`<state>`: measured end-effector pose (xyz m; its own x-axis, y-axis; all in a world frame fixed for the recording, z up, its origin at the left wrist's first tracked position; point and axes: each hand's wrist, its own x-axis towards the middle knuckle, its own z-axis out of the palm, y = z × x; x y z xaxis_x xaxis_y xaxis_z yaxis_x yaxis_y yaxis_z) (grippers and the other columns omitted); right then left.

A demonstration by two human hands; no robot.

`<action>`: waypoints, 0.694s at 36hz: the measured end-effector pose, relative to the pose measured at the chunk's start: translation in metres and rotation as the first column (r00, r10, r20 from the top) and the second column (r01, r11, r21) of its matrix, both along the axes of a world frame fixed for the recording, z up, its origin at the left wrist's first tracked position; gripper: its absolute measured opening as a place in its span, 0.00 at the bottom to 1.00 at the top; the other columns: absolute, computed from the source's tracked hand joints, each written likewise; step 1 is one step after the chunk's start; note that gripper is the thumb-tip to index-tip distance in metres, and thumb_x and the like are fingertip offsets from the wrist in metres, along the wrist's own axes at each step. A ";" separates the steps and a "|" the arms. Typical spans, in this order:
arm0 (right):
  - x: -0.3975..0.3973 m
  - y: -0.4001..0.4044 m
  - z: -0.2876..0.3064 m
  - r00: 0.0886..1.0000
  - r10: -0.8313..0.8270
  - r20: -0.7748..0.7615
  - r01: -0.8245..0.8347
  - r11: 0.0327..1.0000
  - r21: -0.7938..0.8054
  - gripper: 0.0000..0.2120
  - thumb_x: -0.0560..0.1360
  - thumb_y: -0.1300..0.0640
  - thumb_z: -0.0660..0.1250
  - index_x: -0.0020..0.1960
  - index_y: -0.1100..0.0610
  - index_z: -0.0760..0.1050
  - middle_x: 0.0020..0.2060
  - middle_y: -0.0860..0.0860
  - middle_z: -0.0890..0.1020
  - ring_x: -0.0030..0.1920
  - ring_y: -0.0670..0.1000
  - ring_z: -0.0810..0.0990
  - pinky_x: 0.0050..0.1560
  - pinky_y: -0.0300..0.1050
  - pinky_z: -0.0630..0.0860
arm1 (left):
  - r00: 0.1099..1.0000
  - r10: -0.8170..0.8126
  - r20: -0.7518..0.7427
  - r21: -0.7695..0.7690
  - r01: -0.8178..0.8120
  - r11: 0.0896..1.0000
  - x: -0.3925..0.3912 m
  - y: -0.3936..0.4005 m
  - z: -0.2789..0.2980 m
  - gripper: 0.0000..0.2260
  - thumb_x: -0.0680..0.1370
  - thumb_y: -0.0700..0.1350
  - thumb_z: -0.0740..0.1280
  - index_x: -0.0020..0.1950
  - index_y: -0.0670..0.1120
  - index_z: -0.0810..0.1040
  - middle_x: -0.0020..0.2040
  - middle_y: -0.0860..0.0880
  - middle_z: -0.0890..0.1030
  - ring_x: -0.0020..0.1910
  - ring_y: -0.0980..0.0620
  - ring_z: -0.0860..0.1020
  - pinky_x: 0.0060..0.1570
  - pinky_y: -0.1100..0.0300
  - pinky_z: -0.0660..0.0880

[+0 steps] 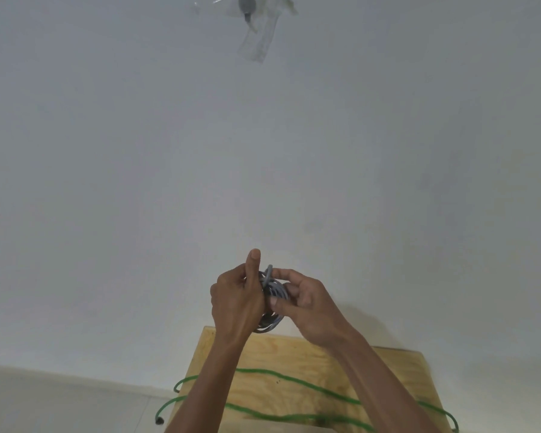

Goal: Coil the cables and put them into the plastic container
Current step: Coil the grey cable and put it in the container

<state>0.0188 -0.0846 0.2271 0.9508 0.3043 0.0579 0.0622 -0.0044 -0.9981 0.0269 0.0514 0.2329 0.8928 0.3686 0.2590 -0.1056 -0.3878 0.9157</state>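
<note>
no readable text, labels or signs

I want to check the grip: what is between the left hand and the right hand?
In the head view, a coiled grey cable sits between the left hand and the right hand; both hands hold it above the wooden table.

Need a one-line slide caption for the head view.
Both hands, left and right, grip a coiled grey cable above a table.

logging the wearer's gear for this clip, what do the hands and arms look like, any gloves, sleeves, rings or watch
Both are bare. The left hand and right hand wear no gloves, and no rings show on the visible fingers. Both forearms are uncovered down to the bottom frame edge: no sleeves, no watch, no wristband in view.
</note>
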 end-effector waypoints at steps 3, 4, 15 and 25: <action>0.001 0.000 0.001 1.000 -0.014 -0.016 0.013 1.000 -0.028 0.18 0.75 0.59 0.71 0.63 0.54 0.76 0.47 0.55 0.87 0.49 0.55 0.85 0.63 0.60 0.77 | 1.000 -0.005 -0.003 0.045 0.005 0.999 -0.003 0.000 0.000 0.33 0.80 0.67 0.55 0.28 0.41 0.71 0.22 0.47 0.73 0.26 0.47 0.71 0.35 0.49 0.73; 0.001 0.001 0.000 1.000 -0.031 0.000 0.031 0.998 -0.059 0.16 0.76 0.59 0.71 0.62 0.53 0.76 0.46 0.54 0.87 0.49 0.55 0.86 0.62 0.58 0.77 | 1.000 0.001 -0.001 0.057 -0.001 0.998 -0.005 -0.001 -0.001 0.33 0.80 0.67 0.55 0.27 0.43 0.69 0.21 0.49 0.70 0.25 0.50 0.69 0.33 0.51 0.71; -0.007 0.018 -0.007 0.964 -0.243 -0.105 0.246 0.969 0.016 0.13 0.75 0.57 0.73 0.57 0.52 0.76 0.39 0.58 0.87 0.41 0.59 0.85 0.52 0.52 0.80 | 1.000 -0.010 0.008 0.083 0.009 0.997 -0.011 0.001 -0.017 0.33 0.82 0.65 0.50 0.29 0.43 0.74 0.24 0.47 0.77 0.28 0.50 0.76 0.35 0.57 0.71; -0.010 0.011 -0.007 0.946 0.088 -0.311 0.045 0.916 0.399 0.13 0.77 0.63 0.67 0.61 0.59 0.76 0.49 0.57 0.85 0.44 0.53 0.84 0.48 0.47 0.78 | 0.989 -0.125 0.075 -0.110 0.133 0.985 -0.009 0.004 -0.012 0.26 0.81 0.61 0.58 0.35 0.44 0.80 0.30 0.46 0.82 0.33 0.48 0.80 0.39 0.53 0.77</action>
